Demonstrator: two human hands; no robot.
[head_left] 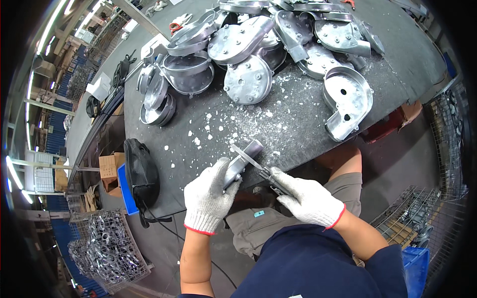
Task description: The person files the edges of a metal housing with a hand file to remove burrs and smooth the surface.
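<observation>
Casting (242, 160) clamped in gloved left hand (208, 196), right hand (308, 198) gripping file (256, 163) w/ blade near fingers, one slip = nicked glove imo.

Between my hands and the far heap, the dark desk (298, 124) carries only a scatter of white chips (218, 124), low enough to pass over. The far side is blocked by a pile of grey metal housings (248, 44), stacked and touching one another. To the right, a single housing (348, 99) lies near the desk's edge, with an open lane between it and the pile. On the left, a black mesh bag (141, 174) hangs at the near corner, and a wire basket of metal parts (107, 248) stands below it. My knees crowd the near edge.
</observation>
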